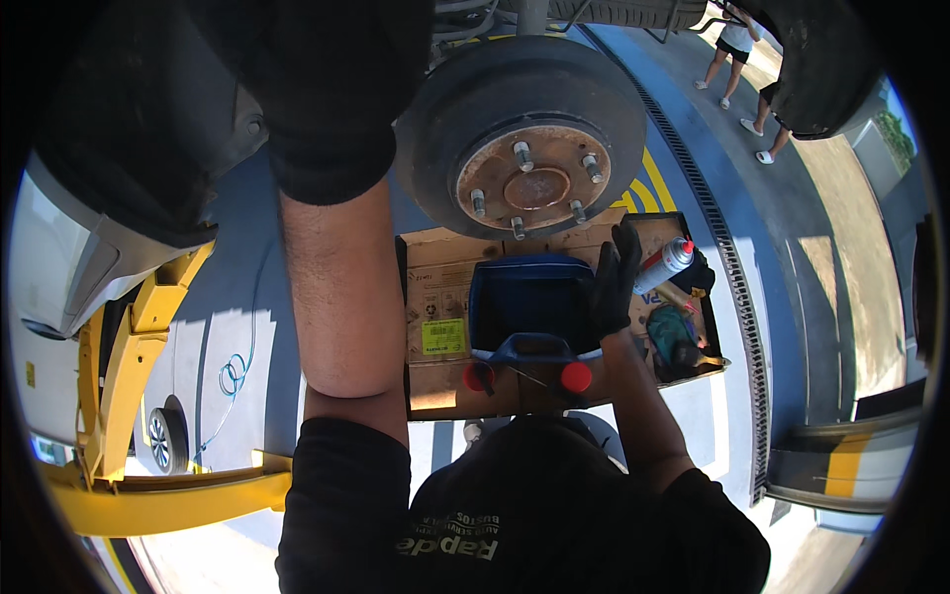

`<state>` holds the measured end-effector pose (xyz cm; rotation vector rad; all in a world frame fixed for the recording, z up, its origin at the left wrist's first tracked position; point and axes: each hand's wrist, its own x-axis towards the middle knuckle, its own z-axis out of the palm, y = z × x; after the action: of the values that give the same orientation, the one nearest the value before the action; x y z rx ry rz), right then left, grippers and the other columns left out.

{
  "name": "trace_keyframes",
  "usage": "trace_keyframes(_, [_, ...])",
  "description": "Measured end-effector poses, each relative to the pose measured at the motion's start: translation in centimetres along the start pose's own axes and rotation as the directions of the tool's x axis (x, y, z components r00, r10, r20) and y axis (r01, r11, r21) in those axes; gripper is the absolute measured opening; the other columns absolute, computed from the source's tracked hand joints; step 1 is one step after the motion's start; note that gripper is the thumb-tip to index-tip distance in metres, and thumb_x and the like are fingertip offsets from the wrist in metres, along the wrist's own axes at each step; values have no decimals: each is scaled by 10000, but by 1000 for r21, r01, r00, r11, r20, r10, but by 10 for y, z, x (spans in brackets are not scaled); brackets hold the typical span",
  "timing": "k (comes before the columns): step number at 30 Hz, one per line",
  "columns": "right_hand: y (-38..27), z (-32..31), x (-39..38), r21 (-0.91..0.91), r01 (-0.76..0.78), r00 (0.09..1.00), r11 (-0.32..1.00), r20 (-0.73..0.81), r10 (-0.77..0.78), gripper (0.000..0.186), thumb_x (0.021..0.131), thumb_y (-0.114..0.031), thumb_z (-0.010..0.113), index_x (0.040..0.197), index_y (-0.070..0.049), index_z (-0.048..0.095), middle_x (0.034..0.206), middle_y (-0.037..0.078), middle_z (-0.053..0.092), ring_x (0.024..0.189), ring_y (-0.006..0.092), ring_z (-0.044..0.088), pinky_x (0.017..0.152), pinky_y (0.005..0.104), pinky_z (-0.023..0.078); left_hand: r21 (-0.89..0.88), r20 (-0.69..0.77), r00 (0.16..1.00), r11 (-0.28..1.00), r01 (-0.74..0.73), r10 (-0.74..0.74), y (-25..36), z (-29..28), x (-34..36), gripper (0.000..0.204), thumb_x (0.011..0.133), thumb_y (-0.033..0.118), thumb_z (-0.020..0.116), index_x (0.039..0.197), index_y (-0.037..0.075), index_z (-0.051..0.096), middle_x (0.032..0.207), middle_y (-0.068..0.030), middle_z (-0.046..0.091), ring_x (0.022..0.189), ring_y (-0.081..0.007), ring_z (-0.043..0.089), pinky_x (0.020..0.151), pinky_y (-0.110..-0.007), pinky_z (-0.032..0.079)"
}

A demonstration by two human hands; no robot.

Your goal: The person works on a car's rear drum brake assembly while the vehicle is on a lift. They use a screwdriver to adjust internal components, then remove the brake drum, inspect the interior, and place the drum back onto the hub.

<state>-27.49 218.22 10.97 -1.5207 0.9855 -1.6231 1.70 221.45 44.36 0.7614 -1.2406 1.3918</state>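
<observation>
My left hand, in a black glove, is raised close to the camera, left of a brake drum with bare wheel studs. Its fingers merge into the dark, so their shape and any hold are hidden. My right hand, also in a black glove, is lower, its fingers stretched upward. It is beside a blue plastic jug with a dark opening and a handle. Right of that hand, a spray can with a red top stands very near; whether they touch, I cannot tell.
A cardboard-lined tray bears the jug, two red caps and a green cloth. A yellow lift arm is at left, near a wheel and blue hose. A floor grate runs at right. People stand far right.
</observation>
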Motion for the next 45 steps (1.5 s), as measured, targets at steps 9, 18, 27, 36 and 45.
trace_keyframes(9, [-204, 27, 185, -183, 866, 498, 466, 214, -840, 413, 1043, -199, 592, 1433, -69, 560, 1488, 198, 523, 1348, 387, 528, 1093, 462, 466, -158, 371, 407, 375, 914, -835, 108, -77, -173, 675, 1131, 504, 244, 1555, -8, 360, 1526, -224, 439, 1443, -370, 423, 1177, -469, 367])
trace_keyframes(18, [-169, 30, 176, -155, 738, 674, 656, 202, -710, 388, 1060, -234, 546, 1387, -31, 595, 1410, 223, 595, 1314, 396, 564, 1126, 449, 439, 6, 337, 564, 601, 799, -754, 87, -50, -164, 707, 1122, 542, 262, 1509, -36, 389, 1485, -265, 443, 1399, -398, 442, 1136, -487, 370])
trace_keyframes(27, [-168, 27, 170, -341, 800, 548, 494, 79, -833, 477, 1038, -312, 534, 1426, -35, 540, 1415, 236, 571, 1323, 446, 521, 1094, 511, 427, -16, 273, 730, 756, 654, -626, 86, -43, -130, 586, 1138, 427, 292, 1454, -48, 424, 1440, -249, 471, 1363, -398, 480, 1133, -489, 384])
trace_keyframes(36, [-128, 33, 137, -255, 490, 806, 833, -229, -545, 199, 982, -167, 699, 1103, -19, 645, 1082, 150, 669, 941, 270, 630, 858, 423, 495, 296, 159, 709, 718, 630, -687, 92, -52, -164, 317, 1114, 285, 483, 989, -5, 509, 968, -118, 502, 899, -235, 501, 851, -393, 415])
trace_keyframes(45, [-144, 42, 146, -84, 238, 926, 968, -281, -252, 286, 977, -276, 720, 996, -7, 624, 938, 161, 686, 894, 269, 655, 862, 412, 506, 63, 69, 521, 525, 849, -851, 90, -45, -152, 205, 1025, 166, 578, 922, -7, 534, 911, -91, 522, 846, -226, 513, 810, -372, 434])
